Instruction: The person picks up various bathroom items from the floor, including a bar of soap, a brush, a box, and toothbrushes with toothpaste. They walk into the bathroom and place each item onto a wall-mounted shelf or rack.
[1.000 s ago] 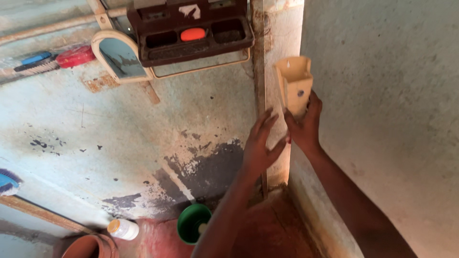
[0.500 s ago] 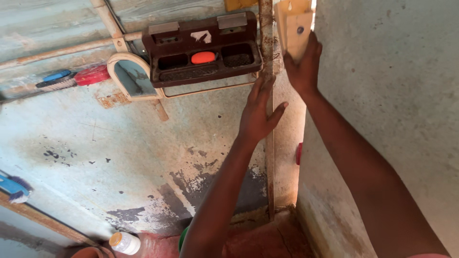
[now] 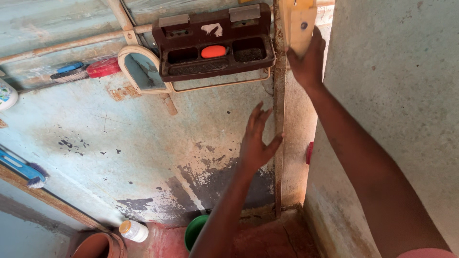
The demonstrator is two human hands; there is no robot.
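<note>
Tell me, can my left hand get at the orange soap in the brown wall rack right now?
Probably yes: the left hand is open and empty below the brown rack, and the orange soap lies uncovered.

A dark brown plastic wall rack (image 3: 215, 43) holds an orange soap bar (image 3: 213, 51). Left of it: arched cream-framed mirror (image 3: 142, 69), red-backed brush (image 3: 103, 67). Below: green plastic bowl (image 3: 195, 231), white orange-capped bottle (image 3: 133, 231).

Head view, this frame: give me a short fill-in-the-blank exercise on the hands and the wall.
1. The right hand holds a cream plastic holder against the ____.
2. The left hand is open, holding ____.
3. The brown wall rack contains an ____ soap bar.

Missing words: wall; nothing; orange
</note>
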